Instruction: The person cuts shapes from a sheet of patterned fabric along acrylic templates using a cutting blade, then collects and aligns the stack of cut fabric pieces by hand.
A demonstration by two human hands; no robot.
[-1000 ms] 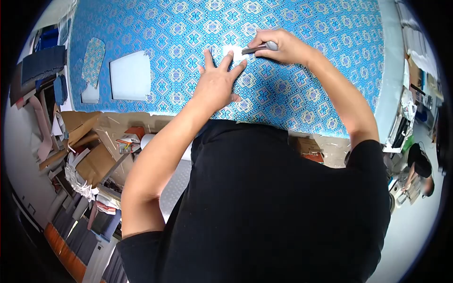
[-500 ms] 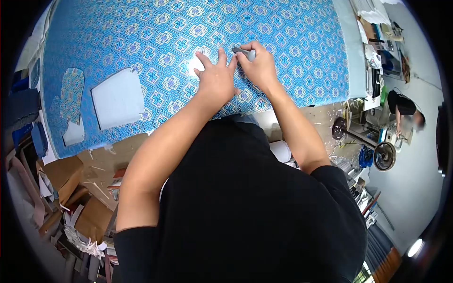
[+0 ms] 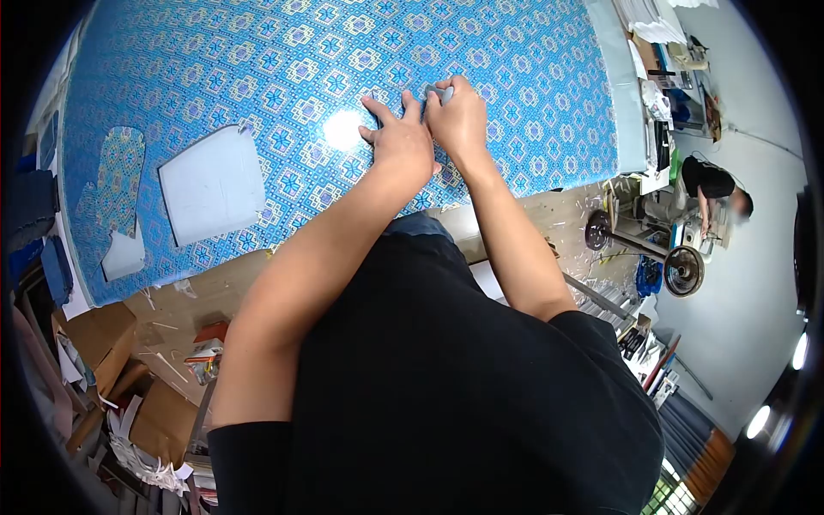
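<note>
A large sheet of blue patterned fabric (image 3: 532,112) lies flat over the table. My left hand (image 3: 402,142) presses on it with the fingers spread. Close beside it, on its right, my right hand (image 3: 460,122) is closed around a small grey utility knife (image 3: 439,91). The knife's tip is near my left fingertips, and my fingers hide much of its body. Whether the blade touches the fabric cannot be made out. To the left, a large opening in the fabric (image 3: 213,184) shows a pale surface below. Farther left lies a patterned cut piece (image 3: 122,176) above a smaller pale opening (image 3: 125,255).
The table's pale edge strip (image 3: 625,103) runs along the right. Cardboard boxes (image 3: 99,339) and scraps lie on the floor at left. A stand fan (image 3: 684,271) is on the right, and beyond it a person in black (image 3: 711,182) works at a machine.
My view has shifted slightly, so the table appears farther left. My left hand now sits closer against my right hand, which still grips the knife and has turned a little.
</note>
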